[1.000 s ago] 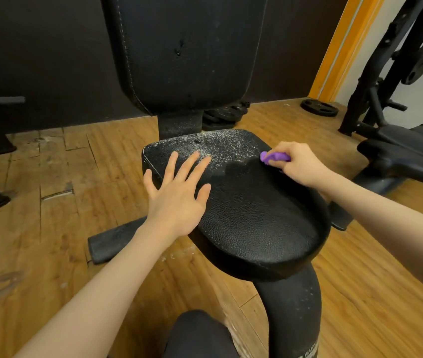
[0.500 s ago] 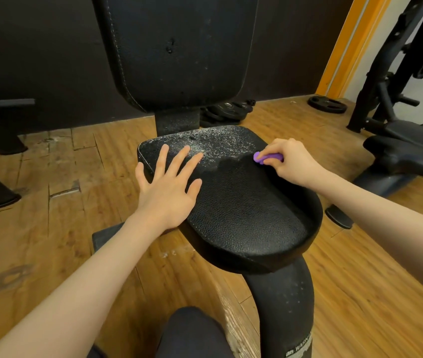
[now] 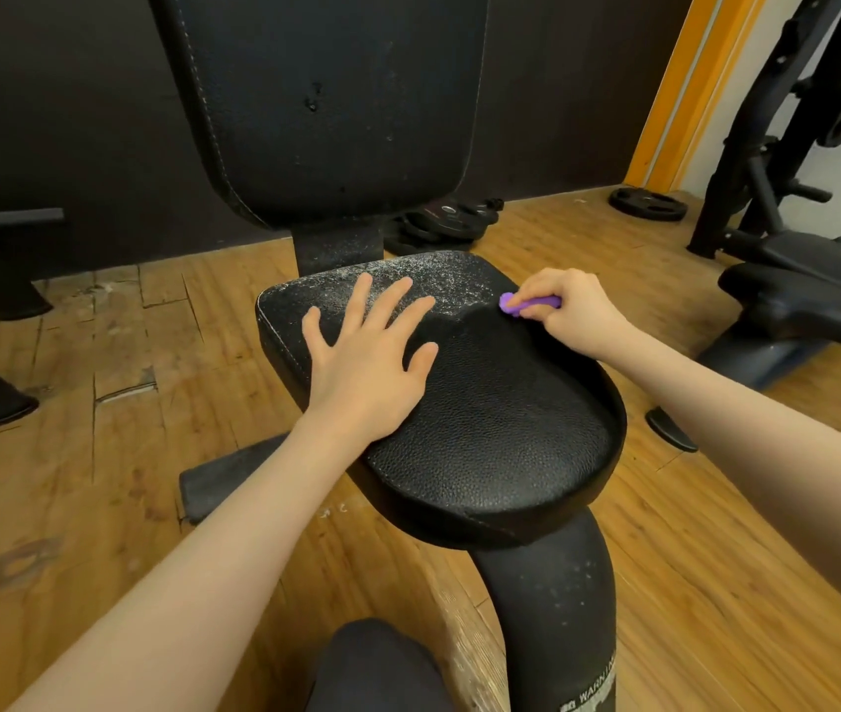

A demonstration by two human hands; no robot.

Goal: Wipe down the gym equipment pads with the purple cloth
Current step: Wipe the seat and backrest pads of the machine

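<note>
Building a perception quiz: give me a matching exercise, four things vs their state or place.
Things:
1. left hand
2. cloth
3. seat pad
4. weight plate

States:
a. flat on the floor by the orange trim
b. bunched in the right hand
c. dusty at the far end, clean nearer
d. fingers spread, resting on the pad

Pairs: 1-d, 2-b, 3-c, 4-a

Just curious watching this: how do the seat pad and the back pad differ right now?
The seat pad lies flat; the back pad stands upright. The seat pad carries white dust at its far end and both hands; the back pad is untouched, with a small tear. Both are black and stitched.
</note>
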